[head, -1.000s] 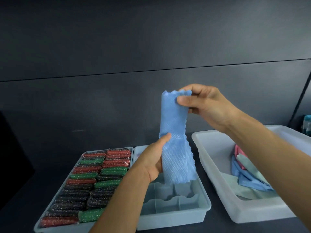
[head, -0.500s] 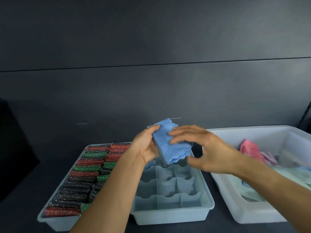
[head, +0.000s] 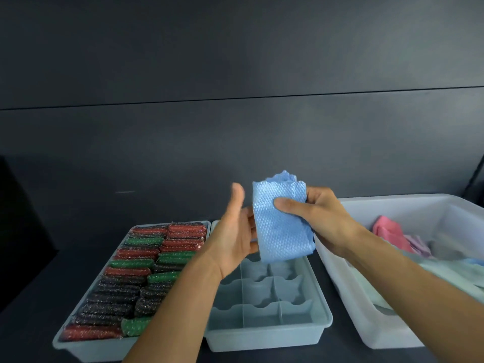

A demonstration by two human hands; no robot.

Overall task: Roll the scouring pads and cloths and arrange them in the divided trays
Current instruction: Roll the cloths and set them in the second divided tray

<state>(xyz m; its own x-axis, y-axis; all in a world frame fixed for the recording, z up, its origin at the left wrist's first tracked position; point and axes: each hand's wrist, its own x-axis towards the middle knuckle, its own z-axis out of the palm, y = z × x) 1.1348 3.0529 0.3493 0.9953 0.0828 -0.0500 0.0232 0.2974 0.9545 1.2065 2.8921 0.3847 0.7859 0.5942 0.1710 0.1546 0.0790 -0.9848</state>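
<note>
A: What's around the hands?

B: Three containers in a row on the dark tabletop (head: 39,297), with a dark wall (head: 235,140) behind. The left tray (head: 86,348) is packed with rolled scouring pads (head: 125,292) in two columns: red, green and dark ones. I make out five green; the rest run together too much to count.

A: And the middle one?

B: A pale divided tray (head: 264,336), three compartments across, with wavy cross walls. Three rows show at the near end. The far end is hidden behind the left forearm, the hand and the cloth.

A: On the right?

B: A big white bin (head: 337,289) holding a loose heap of cloths: a pink cloth (head: 387,230) on top, with pale lilac and pale green ones beside it. The right forearm crosses its near corner.

A: Where's the cloth being worked?

B: One blue cloth (head: 281,226), folded into a thick upright band, is held in the air above the far end of the divided tray. The right hand (head: 323,218) pinches it, thumb across the front and fingers curled behind.

A: The left hand?

B: The left hand (head: 235,237) is spread wide, palm facing the cloth's left edge and thumb up and blurred. Its fingertips reach behind the cloth; I cannot tell whether they touch it
</note>
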